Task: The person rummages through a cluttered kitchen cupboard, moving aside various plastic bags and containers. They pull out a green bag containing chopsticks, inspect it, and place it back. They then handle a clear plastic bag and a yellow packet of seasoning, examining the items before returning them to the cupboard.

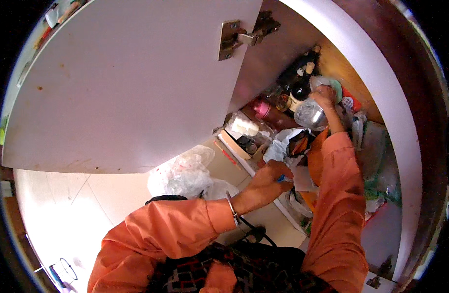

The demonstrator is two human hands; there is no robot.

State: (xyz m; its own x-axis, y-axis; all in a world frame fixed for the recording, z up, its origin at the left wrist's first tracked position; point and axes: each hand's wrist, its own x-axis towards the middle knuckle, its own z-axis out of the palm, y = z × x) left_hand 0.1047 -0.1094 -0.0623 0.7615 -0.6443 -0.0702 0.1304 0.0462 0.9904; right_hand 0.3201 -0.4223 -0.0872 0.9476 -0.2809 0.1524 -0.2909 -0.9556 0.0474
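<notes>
Orange sleeves reaching into cupboard (332, 29) | my right hand (324, 95) is gripping a shiny bowl (310, 115) beside bottles (300, 88) | left hand (268, 180) is pinching something small, blue | I am thinking: lift slowly, dodging bottles.

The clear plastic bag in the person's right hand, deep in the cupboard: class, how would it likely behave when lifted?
The clear plastic bag looks thin and crinkled, so probably floppy and light. Its glossy film may slip in the right hand. Dark glass bottles stand close behind, so dragging it could perhaps tip one.
</notes>
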